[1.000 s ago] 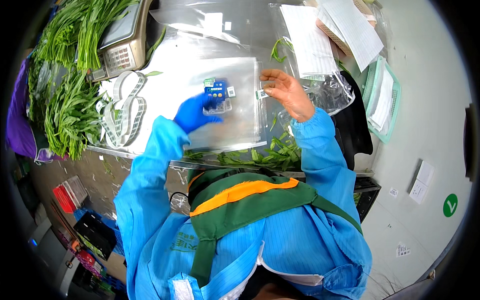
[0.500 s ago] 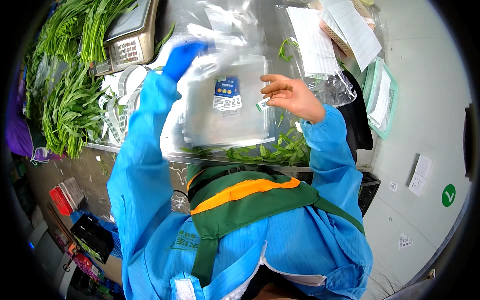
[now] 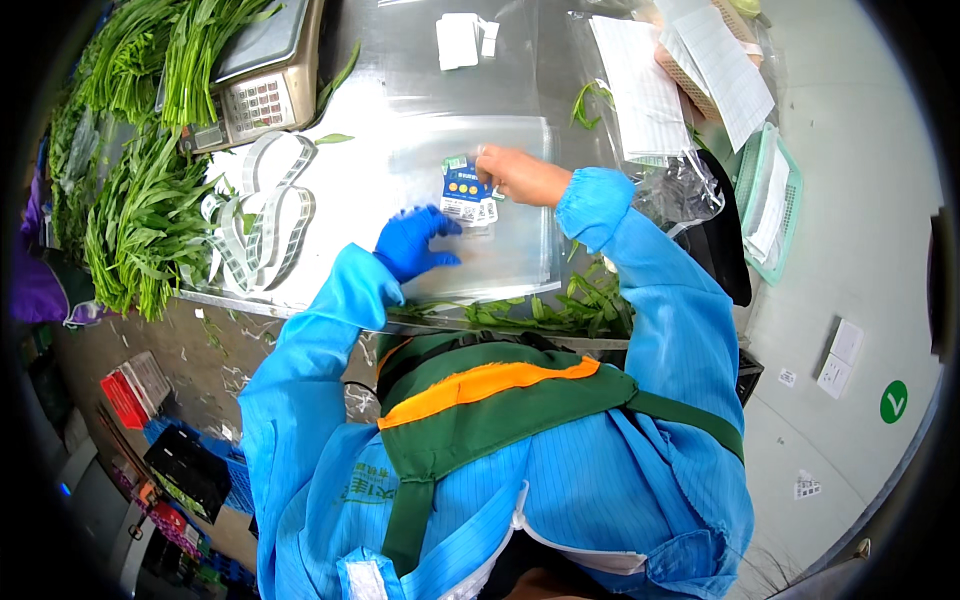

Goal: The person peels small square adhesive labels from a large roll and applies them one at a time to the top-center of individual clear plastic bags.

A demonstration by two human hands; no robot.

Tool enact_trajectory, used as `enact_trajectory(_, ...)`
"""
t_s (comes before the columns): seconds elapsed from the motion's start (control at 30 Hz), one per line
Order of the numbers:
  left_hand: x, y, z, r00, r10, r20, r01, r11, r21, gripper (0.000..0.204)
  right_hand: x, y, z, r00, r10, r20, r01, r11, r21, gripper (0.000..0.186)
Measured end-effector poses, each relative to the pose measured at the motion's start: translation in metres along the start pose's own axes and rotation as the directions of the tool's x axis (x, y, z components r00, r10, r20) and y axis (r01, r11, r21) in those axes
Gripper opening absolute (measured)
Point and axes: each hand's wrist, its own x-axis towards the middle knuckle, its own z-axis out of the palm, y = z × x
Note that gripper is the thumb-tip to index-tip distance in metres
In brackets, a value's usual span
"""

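Note:
A stack of clear plastic bags (image 3: 500, 265) lies flat on the metal table before me. On it sits a blue-and-white printed label (image 3: 462, 187) with yellow round marks, part of a small overlapping pile. My right hand (image 3: 522, 176), bare, reaches in from the right with its fingertips pinched at the label's upper right edge. A small white-and-green sticker (image 3: 498, 194) shows just under those fingers. My left hand (image 3: 413, 243), in a blue glove, hovers at the left side of the bags with fingers apart and nothing in them.
Loose strips of label backing (image 3: 262, 225) curl at the left, beside leafy green bunches (image 3: 150, 225) and a scale (image 3: 258, 105). White cards (image 3: 458, 42) lie farther back. Paper sheets (image 3: 632, 85) and a green basket (image 3: 785, 215) are at the right. Loose leaves (image 3: 590, 305) line the front edge.
My right hand has moved left onto the label pile with the small sticker at its fingers. My left hand has come back toward me from the far side, leaving white cards in view there.

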Motion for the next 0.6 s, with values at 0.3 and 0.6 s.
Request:
enact_trajectory(0.3,0.006,-0.027,0.006,0.954,-0.204,0.221,0.265,0.918,-0.294,0.02,-0.032,-0.039,-0.03,0.835,0.136,-0.533,-0.144,0.989,0.027,0.025)
enact_trajectory(0.6,0.115,-0.035,-0.147,0.707,-0.498,-0.502,-0.098,0.634,-0.767,0.032,-0.01,-0.087,-0.016,0.929,-0.151,-0.337,0.129,0.988,-0.087,0.043)
